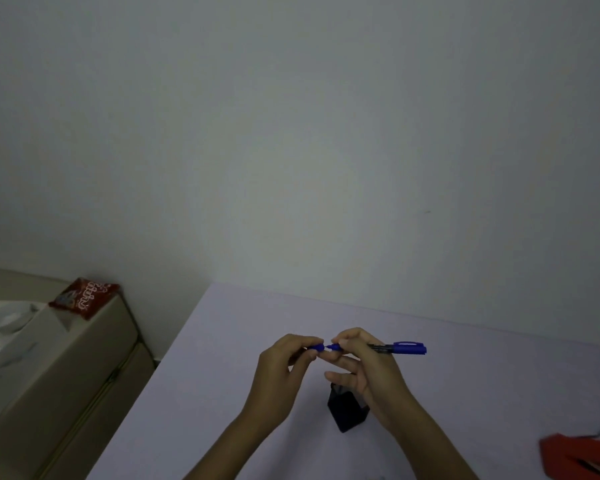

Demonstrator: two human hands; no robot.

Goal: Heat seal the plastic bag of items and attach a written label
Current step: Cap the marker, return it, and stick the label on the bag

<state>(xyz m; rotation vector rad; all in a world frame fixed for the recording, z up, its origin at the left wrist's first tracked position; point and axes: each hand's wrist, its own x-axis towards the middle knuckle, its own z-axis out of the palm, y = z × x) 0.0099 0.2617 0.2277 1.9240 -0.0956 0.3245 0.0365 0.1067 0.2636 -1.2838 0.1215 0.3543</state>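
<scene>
From my head camera I see my two hands raised over the pale table (pixel 222 341). My right hand (pixel 368 372) grips a blue marker (pixel 400 348) with its far end pointing right, and my left hand (pixel 284 362) pinches its small blue cap (pixel 315 347) just beside the tip. A black pen holder (pixel 347 414) stands under my right hand. At the near right edge lies a red device (pixel 579 455). The plastic bag and the label are not visible here.
</scene>
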